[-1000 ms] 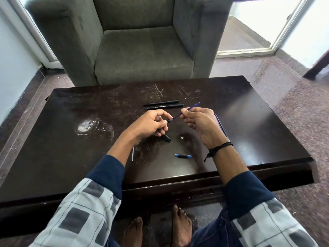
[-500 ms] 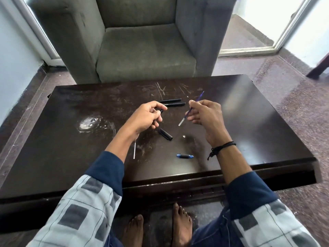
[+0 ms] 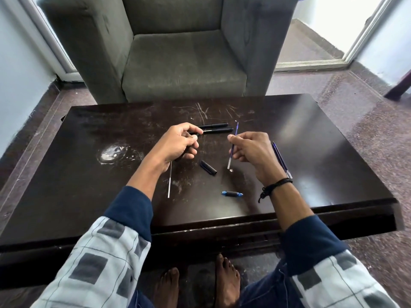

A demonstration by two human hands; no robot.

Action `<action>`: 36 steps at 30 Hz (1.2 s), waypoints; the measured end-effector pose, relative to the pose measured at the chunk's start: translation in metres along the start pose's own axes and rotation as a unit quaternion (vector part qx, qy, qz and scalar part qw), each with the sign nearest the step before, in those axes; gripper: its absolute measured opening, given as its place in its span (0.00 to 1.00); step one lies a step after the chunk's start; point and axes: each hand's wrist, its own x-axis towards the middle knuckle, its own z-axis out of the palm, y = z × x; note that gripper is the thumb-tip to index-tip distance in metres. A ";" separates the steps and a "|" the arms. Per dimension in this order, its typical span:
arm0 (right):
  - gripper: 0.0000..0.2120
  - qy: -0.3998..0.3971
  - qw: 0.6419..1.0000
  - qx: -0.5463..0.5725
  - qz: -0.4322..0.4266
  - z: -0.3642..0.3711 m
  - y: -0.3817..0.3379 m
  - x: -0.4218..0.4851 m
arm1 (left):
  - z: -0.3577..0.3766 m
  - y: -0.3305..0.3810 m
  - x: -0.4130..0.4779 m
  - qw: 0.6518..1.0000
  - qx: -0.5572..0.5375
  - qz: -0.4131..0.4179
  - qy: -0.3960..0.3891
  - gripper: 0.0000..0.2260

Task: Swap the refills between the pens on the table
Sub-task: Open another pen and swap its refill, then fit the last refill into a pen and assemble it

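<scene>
Tip piece: short blue-and-black pen section [image 3: 232,193] lies on dark wooden table [image 3: 89,196] near its front edge
Loose refill: thin pale refill rod [image 3: 170,183] lies to its left
Cap: short black plastic tube [image 3: 208,167] lies beyond, between them
Right hand [image 3: 251,150]: fingers pinch slim blue refill [image 3: 232,150], nearly upright
Left hand [image 3: 178,144]: fingers clenched round a black pen part [image 3: 191,132], mostly hidden
Far side: two long black pens [image 3: 219,128] lie side by side
</scene>
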 end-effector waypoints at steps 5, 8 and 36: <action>0.10 -0.007 1.000 -0.023 -0.015 0.006 0.001 0.000 | -0.005 0.001 0.001 1.000 -0.002 -0.002 0.009 0.09; 0.11 -0.028 0.998 -0.051 -0.017 0.016 0.004 -0.003 | -0.006 0.000 0.001 1.000 -0.002 -0.010 0.007 0.09; 0.08 0.036 0.942 -0.332 0.010 -0.023 0.011 0.015 | -0.025 0.003 0.002 0.999 -0.009 -0.024 0.036 0.07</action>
